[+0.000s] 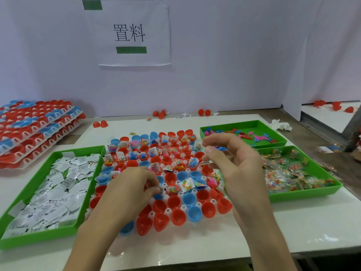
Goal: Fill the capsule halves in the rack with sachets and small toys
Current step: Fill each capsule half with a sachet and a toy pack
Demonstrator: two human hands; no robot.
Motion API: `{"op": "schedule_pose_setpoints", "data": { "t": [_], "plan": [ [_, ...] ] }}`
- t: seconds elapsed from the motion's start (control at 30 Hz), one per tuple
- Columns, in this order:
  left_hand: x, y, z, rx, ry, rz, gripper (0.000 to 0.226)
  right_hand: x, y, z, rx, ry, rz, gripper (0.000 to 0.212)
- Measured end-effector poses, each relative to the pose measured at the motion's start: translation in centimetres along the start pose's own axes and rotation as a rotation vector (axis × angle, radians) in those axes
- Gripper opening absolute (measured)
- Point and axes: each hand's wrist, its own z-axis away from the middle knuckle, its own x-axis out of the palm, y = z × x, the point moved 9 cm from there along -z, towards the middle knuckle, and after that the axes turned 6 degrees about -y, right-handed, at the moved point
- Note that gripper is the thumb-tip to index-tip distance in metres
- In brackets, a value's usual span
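Below, the rack (172,192) lies under both hands. Left hand (130,190) pinches a sachet (163,190); right hand (232,163) pinches a small toy (219,148).

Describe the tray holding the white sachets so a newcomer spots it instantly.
Start at the white rack of red and blue capsule halves in the middle of the table. Directly to its left sits a green tray, by the left hand. Unlike the two green trays right of the rack, it holds only flat white printed sachets.
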Motion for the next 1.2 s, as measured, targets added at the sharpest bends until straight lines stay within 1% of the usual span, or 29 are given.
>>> {"op": "schedule_pose_setpoints", "data": {
  "t": [0.1,0.17,0.27,0.4,0.6,0.77,1.0,1.2],
  "plan": [
    [0.2,0.4,-0.5,-0.007,-0.044,-0.036,0.008,0.3,0.0,0.0,0.009,-0.025,0.006,0.018],
    [0.3,0.7,-0.6,0.003,-0.054,-0.046,0.017,0.6,-0.1,0.0,0.015,-0.045,0.006,0.019],
    [0.4,1.2,-0.5,0.014,-0.043,-0.039,0.027,0.8,-0.2,0.1,0.021,-0.056,0.009,0.020],
    [0.4,1.6,-0.6,0.025,-0.022,-0.033,0.032,0.9,0.0,0.0,0.033,-0.063,0.033,0.020],
    [-0.2,1.6,-0.4,0.024,0.001,-0.056,0.027,1.0,0.0,0.0,0.038,-0.074,0.034,0.020],
    [0.0,1.4,-0.1,0.032,-0.028,-0.058,0.026,1.2,0.1,0.0,0.046,-0.087,0.031,0.018],
    [0.5,1.2,-0.1,0.044,-0.054,-0.050,0.020,1.3,0.4,0.0,0.065,-0.088,0.033,0.017],
    [0.6,1.1,-0.3,0.040,-0.042,-0.060,0.027,1.3,0.6,-0.1,0.070,-0.093,0.044,0.018]
  ]
}}
